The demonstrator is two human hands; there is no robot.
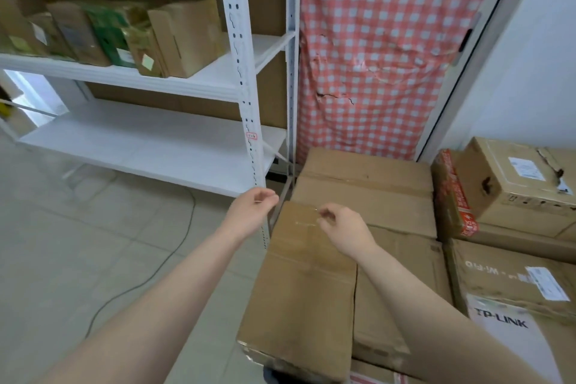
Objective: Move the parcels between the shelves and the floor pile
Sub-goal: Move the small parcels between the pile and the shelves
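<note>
Only upper shelf (pixel 199 76) holds parcels (pixel 184 37); L hand (pixel 252 212), R hand (pixel 344 227) empty

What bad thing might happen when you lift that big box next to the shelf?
The flat box overhangs the pile's edge, so it may tip or slide floorward. Neither the left hand nor the right hand grips it yet. Lifting could knock the shelf post, and the cable might trip you.

shelves (pixel 140 78) left; floor pile (pixel 389 227) right
</note>
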